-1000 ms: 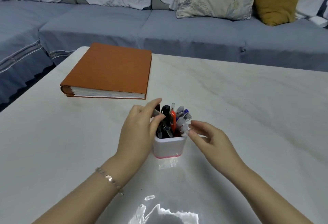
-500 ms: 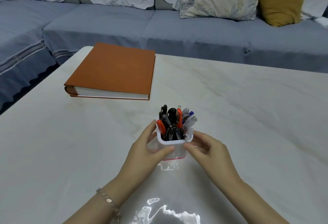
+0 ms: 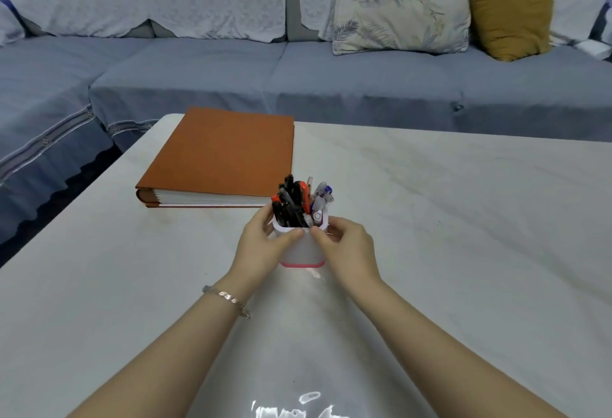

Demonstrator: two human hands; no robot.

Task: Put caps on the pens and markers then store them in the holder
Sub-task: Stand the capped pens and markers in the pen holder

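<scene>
Basically done: left hand (image 3: 261, 247) and right hand (image 3: 349, 248) have fingers (image 3: 290, 234) clamped on the white holder (image 3: 300, 253) on the table (image 3: 447, 225), pens and markers (image 3: 296, 202) bunched upright just above them, so keep it level and release gently; the orange book (image 3: 225, 156) lies just beyond the left fingers.

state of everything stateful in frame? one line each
holder: upright on the table, full, held from both sides.
pens and markers: standing in the holder; caps too small to confirm on all.
book: closed, lying flat.
left hand: grips the holder's left side.
right hand: grips the holder's right side.
</scene>
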